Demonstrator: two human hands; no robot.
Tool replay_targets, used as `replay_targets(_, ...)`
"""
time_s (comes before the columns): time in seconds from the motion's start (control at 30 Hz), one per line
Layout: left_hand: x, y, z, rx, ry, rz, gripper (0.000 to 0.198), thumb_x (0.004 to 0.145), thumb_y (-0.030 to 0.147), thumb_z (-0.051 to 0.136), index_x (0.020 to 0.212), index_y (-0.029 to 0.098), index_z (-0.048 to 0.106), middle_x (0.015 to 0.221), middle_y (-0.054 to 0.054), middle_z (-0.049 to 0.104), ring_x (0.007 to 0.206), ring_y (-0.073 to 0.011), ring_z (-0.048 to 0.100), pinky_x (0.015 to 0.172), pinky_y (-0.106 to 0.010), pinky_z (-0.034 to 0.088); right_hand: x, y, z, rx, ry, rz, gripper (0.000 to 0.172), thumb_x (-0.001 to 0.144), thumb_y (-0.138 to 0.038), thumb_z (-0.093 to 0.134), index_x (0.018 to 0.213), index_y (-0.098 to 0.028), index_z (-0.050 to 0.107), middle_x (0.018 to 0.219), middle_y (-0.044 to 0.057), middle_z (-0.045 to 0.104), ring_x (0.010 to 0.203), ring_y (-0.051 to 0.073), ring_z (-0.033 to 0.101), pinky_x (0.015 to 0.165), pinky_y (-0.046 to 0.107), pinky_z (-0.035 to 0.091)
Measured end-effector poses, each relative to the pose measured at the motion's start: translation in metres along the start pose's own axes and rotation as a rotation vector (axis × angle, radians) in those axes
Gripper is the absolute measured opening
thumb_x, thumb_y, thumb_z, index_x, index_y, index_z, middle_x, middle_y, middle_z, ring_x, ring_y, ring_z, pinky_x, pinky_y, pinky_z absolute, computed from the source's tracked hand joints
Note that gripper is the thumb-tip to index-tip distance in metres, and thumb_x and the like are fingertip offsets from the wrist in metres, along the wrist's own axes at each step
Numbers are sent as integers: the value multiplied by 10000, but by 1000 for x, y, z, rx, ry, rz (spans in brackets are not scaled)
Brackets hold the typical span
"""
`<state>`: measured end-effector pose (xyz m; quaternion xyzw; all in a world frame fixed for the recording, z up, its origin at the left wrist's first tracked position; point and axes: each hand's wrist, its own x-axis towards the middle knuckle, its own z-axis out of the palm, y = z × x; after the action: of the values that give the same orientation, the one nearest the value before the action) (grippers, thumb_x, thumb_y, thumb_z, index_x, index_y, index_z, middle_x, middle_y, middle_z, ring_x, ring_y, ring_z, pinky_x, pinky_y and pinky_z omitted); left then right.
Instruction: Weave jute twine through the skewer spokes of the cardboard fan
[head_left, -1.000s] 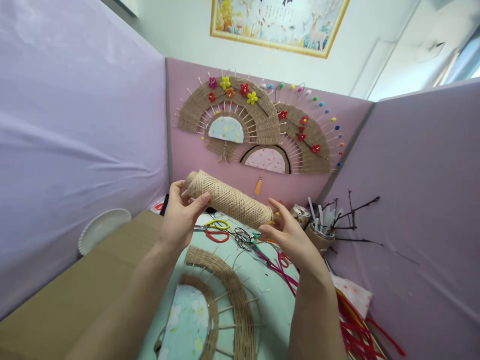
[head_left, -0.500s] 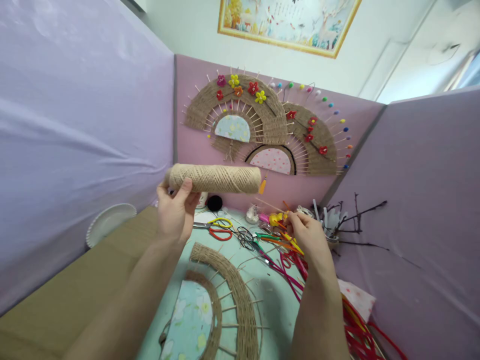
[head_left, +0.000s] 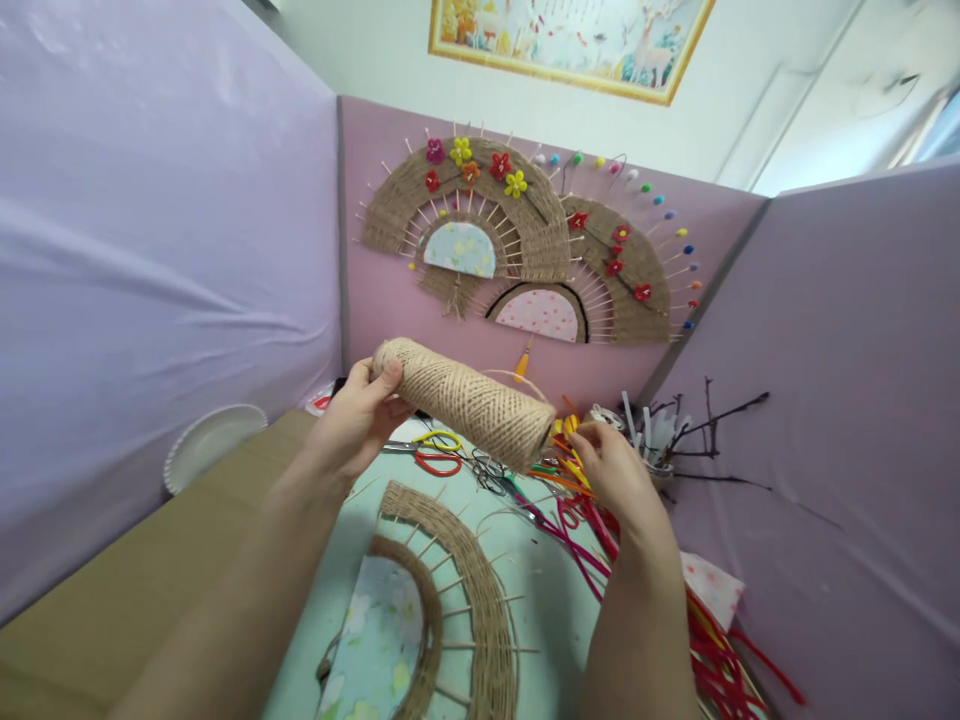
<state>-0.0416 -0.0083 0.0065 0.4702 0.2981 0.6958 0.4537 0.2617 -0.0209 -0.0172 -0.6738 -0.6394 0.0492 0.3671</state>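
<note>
A long roll of beige twine is held in the air, its right end tilted down. My left hand grips its left end, thumb on top. Close to the roll's right end, my right hand is closed in a pinch on a strand of the twine, which loops over the roll. Below, on the pale green table, lies a half-round woven fan with thin sticks and a floral cloth centre.
Scissors, pliers and coloured strips lie behind the fan. Dark twigs stand at the right. Two finished fans hang on the pink board. A white dish is at the left.
The twine roll has moved right and tilted, its right end now lower and near my right hand. A loop of strand now arches above it. My left hand has shifted right.
</note>
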Motion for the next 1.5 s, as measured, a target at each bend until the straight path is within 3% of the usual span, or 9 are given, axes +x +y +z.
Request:
replay_targets(0.17,-2,-12,6,-68,83,-14,563,714,338,826,1104,216,439,1064,-69,661,1007,-213,660,977,-437,476,-7,-28,7,638,57,-183,429,948,-493,430,1228,-218,606,1296,113,641,1198,235,585,1011,410,443)
replay_targets(0.37,-1,-22,7,-91,87,-31,605,681,308,860,1116,208,451,1004,-59,682,981,-202,662,980,-398,452,-7,-47,29,1049,-31,-148,490,890,-630,518,1129,-233,677,1295,93,657,1284,241,539,1135,436,332)
replay_targets(0.67,-6,-26,21,-274,101,59,528,660,240,868,1036,237,498,1071,-31,661,999,-175,649,943,-365,474,1,-65,46,1715,-301,206,501,841,-704,526,981,-250,683,1065,57,737,1116,250,650,931,421,532)
replay_targets(0.93,-2,-29,22,-324,235,128,491,634,190,874,965,244,516,1019,2,668,914,-138,660,846,-294,511,-11,-89,73,1902,-498,507,632,848,-784,384,841,-224,677,979,110,745,1090,247,659,980,384,487)
replay_targets(1.1,0,-27,18,-291,263,222,449,656,186,854,946,249,516,981,12,663,940,-142,661,871,-302,505,-24,-105,73,1909,-737,406,810,777,-879,301,924,-180,683,1111,148,724,1137,279,636,991,401,456)
replay_targets(1.2,-1,-26,18,-255,271,251,462,639,176,856,927,240,501,956,22,659,914,-128,657,858,-287,503,-31,-111,76,1826,-838,323,685,776,-809,493,997,-186,673,1125,123,719,1091,248,649,967,368,446)
replay_targets(1.33,-4,-29,20,-148,261,233,481,625,170,848,929,231,480,873,38,646,817,-110,643,769,-248,501,-40,-113,83,1657,-988,185,518,697,-559,790,1031,-180,677,858,44,709,795,163,644,835,303,456)
replay_targets(1.4,-5,-30,20,-89,236,237,477,624,166,839,925,229,474,857,43,640,796,-107,632,747,-239,493,-41,-113,86,1594,-940,136,486,700,-507,798,1031,-172,676,733,3,643,671,132,570,733,284,440)
replay_targets(1.5,-8,-29,21,-16,195,267,440,635,162,827,895,224,477,833,52,618,775,-101,614,728,-229,480,-41,-113,92,1454,-632,101,394,736,-432,760,1021,-186,644,651,-38,549,611,122,481,645,276,396)
